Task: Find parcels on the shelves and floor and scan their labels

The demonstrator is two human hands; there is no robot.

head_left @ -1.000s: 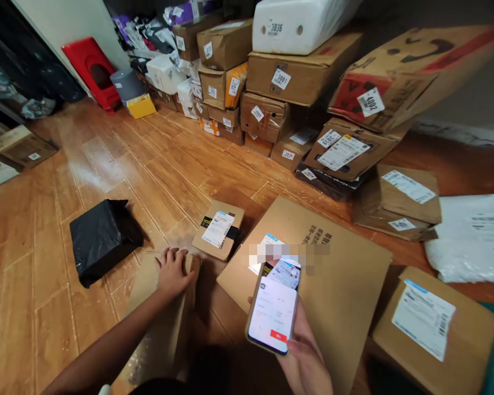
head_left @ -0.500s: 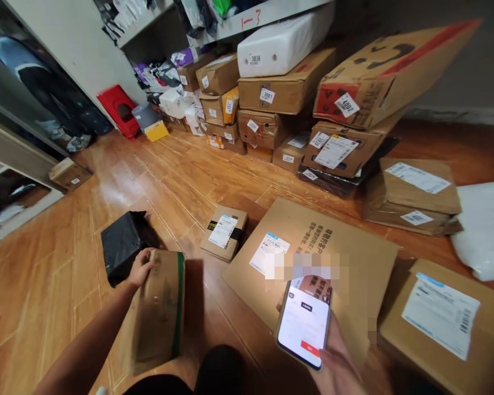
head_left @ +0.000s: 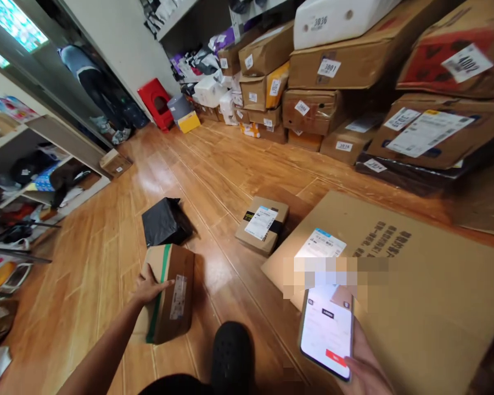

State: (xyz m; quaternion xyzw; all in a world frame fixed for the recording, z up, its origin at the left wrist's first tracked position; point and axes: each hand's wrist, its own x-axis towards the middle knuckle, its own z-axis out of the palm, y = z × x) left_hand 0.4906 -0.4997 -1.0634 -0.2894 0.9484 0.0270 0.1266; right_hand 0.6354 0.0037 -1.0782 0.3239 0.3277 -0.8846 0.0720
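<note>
My left hand (head_left: 149,286) lies over the near edge of a cardboard box (head_left: 179,293) with green tape, thumb and fingers spread across it in a grip. A pale label faces right on the box's side. Just beyond it sits a black plastic-wrapped parcel (head_left: 164,224). In my right hand (head_left: 364,359) is a smartphone (head_left: 327,329), its lit screen showing a red button near the thumb. Beneath the phone lies a large flat cardboard box (head_left: 420,296) with printed characters and a shipping label. Left of that is a small flat carton (head_left: 262,225), labelled too.
Stacked numbered boxes (head_left: 331,68) line the wall at the back right. Shelving (head_left: 45,175) with goods stands on the left. A red stool (head_left: 154,104) and a grey bin (head_left: 180,107) are at the back, near a bent-over person (head_left: 88,77). My shoe (head_left: 233,356) is close to the taped box.
My left hand has turned the taped box, so its label side now shows. The view has swung right to left, shifting everything rightward. My right hand still holds the smartphone.
</note>
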